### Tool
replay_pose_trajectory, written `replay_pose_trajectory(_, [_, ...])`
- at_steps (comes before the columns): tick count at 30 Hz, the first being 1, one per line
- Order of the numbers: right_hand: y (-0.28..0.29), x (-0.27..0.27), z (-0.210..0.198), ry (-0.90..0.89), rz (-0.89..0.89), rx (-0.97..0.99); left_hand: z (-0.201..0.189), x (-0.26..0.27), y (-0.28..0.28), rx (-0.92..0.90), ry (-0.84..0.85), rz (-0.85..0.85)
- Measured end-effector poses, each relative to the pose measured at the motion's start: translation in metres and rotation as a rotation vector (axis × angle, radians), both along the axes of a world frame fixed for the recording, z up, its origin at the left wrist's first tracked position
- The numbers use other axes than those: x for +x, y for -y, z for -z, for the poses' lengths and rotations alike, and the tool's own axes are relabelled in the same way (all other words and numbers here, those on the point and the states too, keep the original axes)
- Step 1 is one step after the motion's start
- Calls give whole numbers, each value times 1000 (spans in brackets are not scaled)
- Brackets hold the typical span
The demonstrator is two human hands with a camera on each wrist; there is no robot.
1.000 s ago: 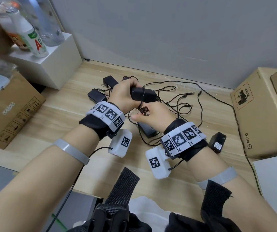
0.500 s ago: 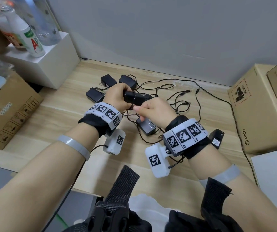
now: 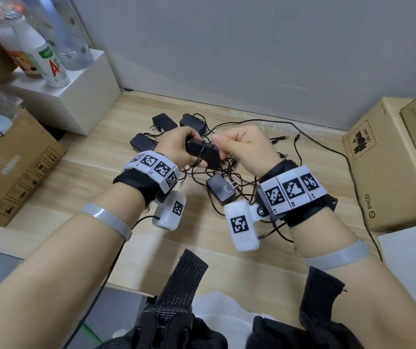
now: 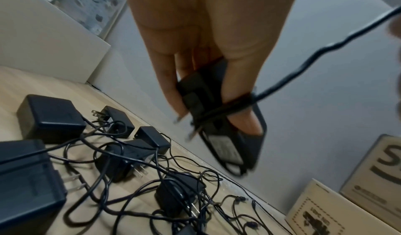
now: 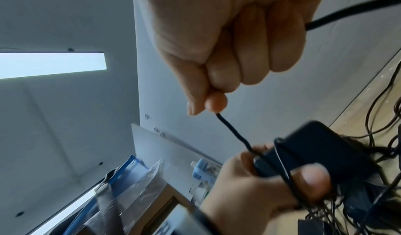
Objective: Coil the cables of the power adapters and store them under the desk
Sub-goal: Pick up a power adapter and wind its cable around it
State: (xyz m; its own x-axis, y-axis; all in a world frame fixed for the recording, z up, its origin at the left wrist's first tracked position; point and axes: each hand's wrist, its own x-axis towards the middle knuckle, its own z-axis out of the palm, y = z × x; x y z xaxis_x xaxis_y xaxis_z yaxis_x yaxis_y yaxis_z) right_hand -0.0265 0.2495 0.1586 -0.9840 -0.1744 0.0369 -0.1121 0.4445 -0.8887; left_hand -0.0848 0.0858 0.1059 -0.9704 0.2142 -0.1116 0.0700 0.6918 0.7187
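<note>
My left hand [image 3: 179,144] grips a black power adapter [image 3: 203,153] lifted above the wooden surface [image 3: 81,177]; its thin black cable [image 4: 288,77] is wound a few turns around the body and over my thumb [image 4: 240,84]. My right hand [image 3: 242,144], curled into a fist just right of the adapter, pinches that cable [image 5: 233,130] between thumb and forefinger and holds it taut. Several more black adapters [image 3: 220,188] lie below in a tangle of loose cables [image 3: 242,177]. The same adapter [image 5: 321,149] shows in the right wrist view.
Two cardboard boxes [image 3: 388,162] stand at the right, another cardboard box [image 3: 20,167] at the left. A white box [image 3: 86,96] carrying bottles [image 3: 48,59] sits at the back left against the grey wall. A long cable [image 3: 352,177] trails along the right.
Both hands have risen with the adapter. My right hand swung from below the adapter up to its right side, carrying the cable round it.
</note>
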Motion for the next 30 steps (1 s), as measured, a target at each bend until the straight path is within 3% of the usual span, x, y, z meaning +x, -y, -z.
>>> replay_pose_trajectory(5, [-15, -15, 9, -47, 136, 90, -8, 9, 2, 68, 211, 288])
replay_pose_trajectory(9, [-26, -17, 19, -25, 139, 77, -23, 12, 8, 302, 324, 433])
replay_pose_trajectory(14, [-22, -21, 44, 70, 134, -18, -31, 17, 8, 747, 390, 400])
replay_pose_trajectory(16, [-16, -19, 48, 123, 140, -51, -30, 16, 4, 925, 408, 315])
replay_pose_trajectory(19, [-4, -11, 50, 173, 56, 86, -33, 11, -3, 1108, 397, 120])
replay_pose_trajectory(24, [12, -5, 45, 153, -38, 234, -36, 4, -14, 1018, 277, -139])
replay_pose_trajectory(30, [12, -2, 37, 126, -73, 357, -24, 1, -9, 739, 131, -143])
